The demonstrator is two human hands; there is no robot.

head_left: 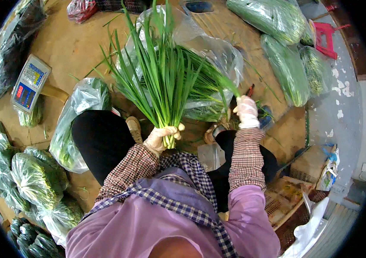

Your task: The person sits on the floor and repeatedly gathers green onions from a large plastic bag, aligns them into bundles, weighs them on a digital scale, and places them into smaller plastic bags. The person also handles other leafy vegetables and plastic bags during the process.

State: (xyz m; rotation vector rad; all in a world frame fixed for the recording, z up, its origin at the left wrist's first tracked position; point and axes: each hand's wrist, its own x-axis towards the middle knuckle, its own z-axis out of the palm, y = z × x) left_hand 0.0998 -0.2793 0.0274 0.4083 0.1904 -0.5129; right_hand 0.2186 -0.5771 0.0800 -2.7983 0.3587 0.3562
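My left hand, in a pale glove, is closed round the pale stem ends of a bunch of garlic chives. Its long green leaves fan out away from me. My right hand, gloved too, is closed on the pale ends of more garlic chives at the right side of a pile. That pile lies on an opened clear plastic bag. A dark-tipped tool with a reddish part lies just beyond my right hand.
A digital scale stands at left, beside a filled bag near my left knee. More bagged greens are heaped at lower left, others at far right. A pink plastic stool and a crate stand at right.
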